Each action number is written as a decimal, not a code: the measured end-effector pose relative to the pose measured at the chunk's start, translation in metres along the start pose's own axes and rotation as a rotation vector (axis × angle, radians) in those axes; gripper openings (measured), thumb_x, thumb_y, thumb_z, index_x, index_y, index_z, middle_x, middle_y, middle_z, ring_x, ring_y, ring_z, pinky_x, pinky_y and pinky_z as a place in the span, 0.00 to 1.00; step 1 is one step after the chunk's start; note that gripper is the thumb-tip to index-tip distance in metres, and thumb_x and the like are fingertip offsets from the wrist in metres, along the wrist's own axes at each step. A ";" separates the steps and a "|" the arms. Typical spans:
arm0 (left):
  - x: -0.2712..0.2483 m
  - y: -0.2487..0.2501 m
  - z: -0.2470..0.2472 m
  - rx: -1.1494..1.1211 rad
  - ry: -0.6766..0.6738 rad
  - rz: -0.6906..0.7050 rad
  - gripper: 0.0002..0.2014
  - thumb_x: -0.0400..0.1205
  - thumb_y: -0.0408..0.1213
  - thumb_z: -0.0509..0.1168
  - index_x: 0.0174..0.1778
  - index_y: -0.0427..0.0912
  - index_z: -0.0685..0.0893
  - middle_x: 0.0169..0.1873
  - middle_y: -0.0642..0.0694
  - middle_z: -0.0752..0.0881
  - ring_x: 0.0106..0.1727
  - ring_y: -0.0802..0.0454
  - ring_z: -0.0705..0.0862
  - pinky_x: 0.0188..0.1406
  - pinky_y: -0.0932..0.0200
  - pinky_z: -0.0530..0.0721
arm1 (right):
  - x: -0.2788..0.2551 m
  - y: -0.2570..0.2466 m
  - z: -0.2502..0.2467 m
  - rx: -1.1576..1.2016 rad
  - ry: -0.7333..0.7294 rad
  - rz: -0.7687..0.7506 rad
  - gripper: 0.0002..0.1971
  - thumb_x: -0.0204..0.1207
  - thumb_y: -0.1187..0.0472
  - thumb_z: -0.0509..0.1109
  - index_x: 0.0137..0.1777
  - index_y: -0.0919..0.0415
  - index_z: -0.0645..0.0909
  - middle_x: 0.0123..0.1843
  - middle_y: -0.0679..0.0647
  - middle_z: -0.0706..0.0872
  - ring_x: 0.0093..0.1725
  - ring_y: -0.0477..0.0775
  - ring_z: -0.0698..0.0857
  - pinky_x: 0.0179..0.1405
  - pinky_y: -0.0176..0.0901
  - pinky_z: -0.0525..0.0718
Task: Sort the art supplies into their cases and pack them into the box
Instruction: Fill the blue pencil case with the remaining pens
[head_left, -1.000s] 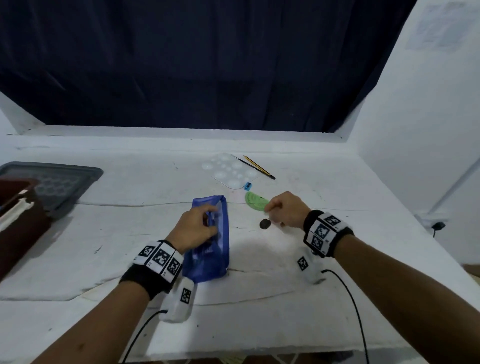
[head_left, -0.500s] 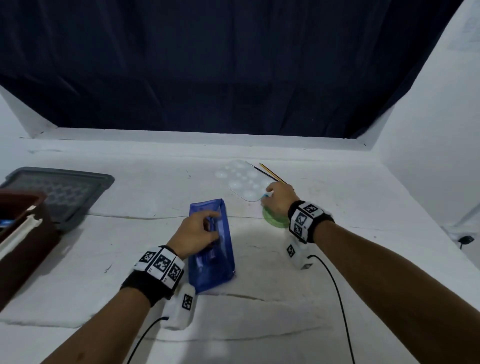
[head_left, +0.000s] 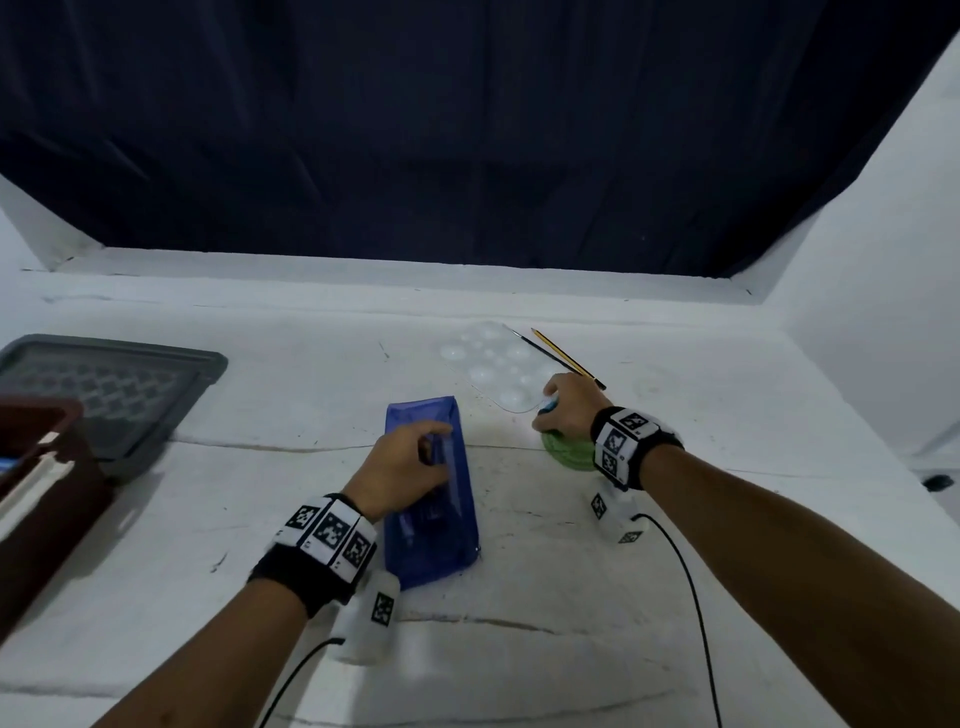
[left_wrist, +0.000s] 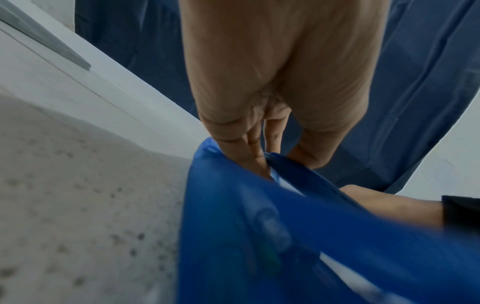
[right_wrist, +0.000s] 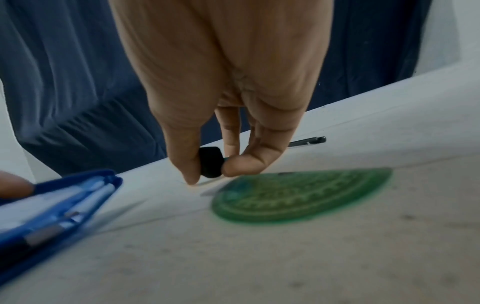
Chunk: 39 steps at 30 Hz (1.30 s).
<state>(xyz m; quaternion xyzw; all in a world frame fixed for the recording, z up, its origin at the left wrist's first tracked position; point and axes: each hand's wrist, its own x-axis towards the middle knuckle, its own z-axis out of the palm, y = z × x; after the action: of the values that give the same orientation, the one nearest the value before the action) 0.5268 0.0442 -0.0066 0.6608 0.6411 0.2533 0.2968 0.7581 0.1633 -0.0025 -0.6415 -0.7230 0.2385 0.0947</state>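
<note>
Blue pencil case (head_left: 431, 488), one green protractor (head_left: 569, 451), two hands working.

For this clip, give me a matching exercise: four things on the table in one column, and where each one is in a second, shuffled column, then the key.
Things:
1. blue pencil case
2. green protractor
3. small black item
4. yellow pencil

Places:
A. pinched by the right hand
B. flat on the table, under the right wrist
C. held open by the left hand
D. on the table beyond the clear paint palette

Pairs: 1-C, 2-B, 3-A, 4-D
</note>
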 end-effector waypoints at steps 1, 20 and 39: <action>0.000 -0.001 0.000 -0.006 0.003 0.006 0.24 0.76 0.28 0.69 0.69 0.45 0.79 0.34 0.55 0.78 0.34 0.62 0.76 0.31 0.75 0.73 | -0.002 0.001 0.001 0.030 0.000 -0.001 0.24 0.65 0.58 0.82 0.56 0.73 0.82 0.48 0.62 0.82 0.51 0.63 0.83 0.44 0.48 0.81; -0.027 0.001 -0.034 -0.426 0.163 -0.018 0.27 0.65 0.30 0.71 0.62 0.44 0.84 0.40 0.47 0.84 0.38 0.52 0.83 0.40 0.56 0.84 | -0.040 -0.102 0.043 0.285 -0.244 -0.467 0.14 0.66 0.64 0.83 0.51 0.64 0.89 0.48 0.55 0.89 0.47 0.57 0.86 0.51 0.51 0.85; 0.004 0.014 0.011 -0.267 -0.012 0.089 0.25 0.75 0.22 0.67 0.66 0.47 0.81 0.41 0.42 0.79 0.39 0.50 0.80 0.42 0.56 0.84 | -0.042 0.050 0.000 -0.258 -0.026 0.114 0.18 0.73 0.49 0.74 0.40 0.62 0.73 0.44 0.59 0.76 0.44 0.59 0.76 0.39 0.42 0.71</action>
<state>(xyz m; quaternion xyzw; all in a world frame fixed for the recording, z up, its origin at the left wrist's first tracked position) 0.5443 0.0478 -0.0044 0.6446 0.5701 0.3453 0.3745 0.8087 0.1258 -0.0190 -0.6851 -0.7112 0.1570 -0.0114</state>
